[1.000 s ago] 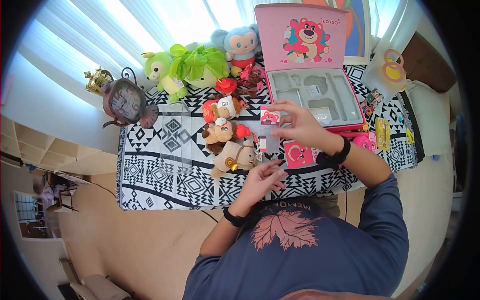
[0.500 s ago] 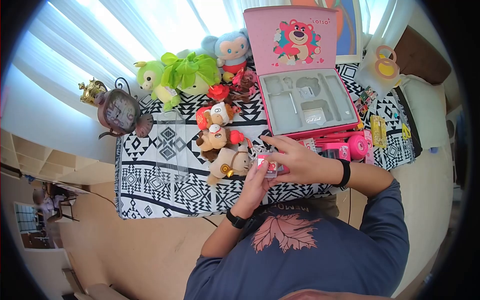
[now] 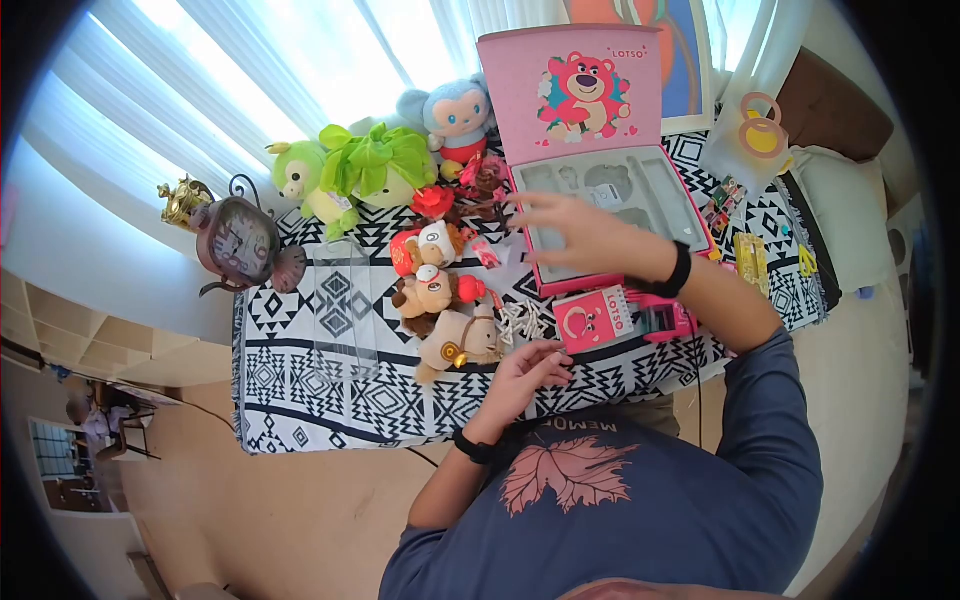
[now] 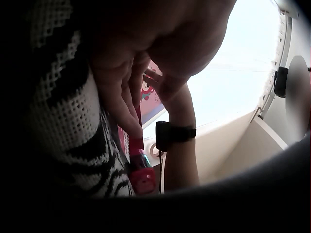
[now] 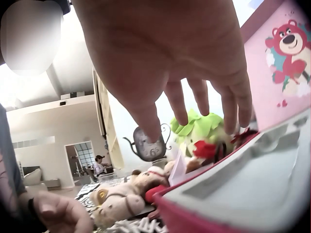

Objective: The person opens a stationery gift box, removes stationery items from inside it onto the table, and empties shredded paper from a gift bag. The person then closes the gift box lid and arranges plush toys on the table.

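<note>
My right hand (image 3: 580, 238) hovers over the front left of the pink gift box (image 3: 708, 232), its fingers spread and holding nothing. Below those fingers in the right wrist view is the box's grey molded insert (image 5: 243, 170). A small pink-and-clear packet (image 3: 485, 252) lies left of the box, beside the plush toys. My left hand (image 3: 525, 380) is low near the table's front edge, fingers loosely bent and holding nothing. Close to its fingertips lie a pink LOTSO notebook (image 3: 595, 320) and a pile of small white pieces (image 3: 522, 322).
Plush horses (image 3: 460, 335) lie left of the white pieces. Behind them sit a green-leafed plush (image 3: 375, 165) and a blue plush (image 3: 460, 115). A clock (image 3: 240, 240) and a clear plastic case (image 3: 345, 300) are at the left. A pink sharpener-like item (image 3: 668, 320) lies beside the notebook.
The small packet went from my right hand down to both hands near the notebook, and now lies left of the box. My right hand has risen away, its fingers spread.
</note>
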Motion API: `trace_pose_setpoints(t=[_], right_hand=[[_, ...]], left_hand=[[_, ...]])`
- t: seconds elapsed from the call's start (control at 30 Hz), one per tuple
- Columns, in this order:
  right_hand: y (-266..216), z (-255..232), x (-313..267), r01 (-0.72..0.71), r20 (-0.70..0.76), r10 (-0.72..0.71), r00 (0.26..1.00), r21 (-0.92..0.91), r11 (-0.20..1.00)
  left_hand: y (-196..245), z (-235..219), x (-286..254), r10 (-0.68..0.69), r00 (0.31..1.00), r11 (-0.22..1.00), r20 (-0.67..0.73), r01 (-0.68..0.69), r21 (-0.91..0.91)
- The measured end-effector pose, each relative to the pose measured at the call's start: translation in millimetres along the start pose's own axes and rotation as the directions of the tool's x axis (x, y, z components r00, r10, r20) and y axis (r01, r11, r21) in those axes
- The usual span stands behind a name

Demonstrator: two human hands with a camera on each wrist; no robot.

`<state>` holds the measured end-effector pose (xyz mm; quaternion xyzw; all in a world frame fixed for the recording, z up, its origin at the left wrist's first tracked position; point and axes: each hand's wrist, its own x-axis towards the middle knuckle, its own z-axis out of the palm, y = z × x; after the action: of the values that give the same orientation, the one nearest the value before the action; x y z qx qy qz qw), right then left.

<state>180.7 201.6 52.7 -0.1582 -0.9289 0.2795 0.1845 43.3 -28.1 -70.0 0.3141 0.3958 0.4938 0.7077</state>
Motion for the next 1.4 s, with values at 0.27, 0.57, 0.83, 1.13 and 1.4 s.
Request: trace_pose_setpoints(t=[0.27,0.57,0.83,1.13,1.4], right_hand=[[134,-165,55,-0.230,-0.542,-0.262,0.798,-0.676,0.700],[119,-195,33,-0.441,-0.530,-0.008,0.848,-0.713,0.545],[16,-138,-70,-0.279,-0.430,-0.197,0.881,-0.809,0.518],[13,-95,-130,-0.086,-0.173,-0.049,0.984,-0.694,0.715],[26,-76,-134,-0.037,-0.072,-0.009,0.997,-0.610,0.791]], left_hand=[[-3,-7,-1,0.036,0.999,0.999,0.035,-0.035,-0.013],[-5,-6,-2,0.050,0.998,0.999,0.037,-0.050,-0.006],[-7,-4,-4,0.070,0.997,0.992,0.029,-0.072,0.107],[-7,-3,-3,0.053,0.999,0.989,0.001,-0.053,0.139],[-8,-4,-3,0.052,0.999,0.987,-0.002,-0.051,0.152]])
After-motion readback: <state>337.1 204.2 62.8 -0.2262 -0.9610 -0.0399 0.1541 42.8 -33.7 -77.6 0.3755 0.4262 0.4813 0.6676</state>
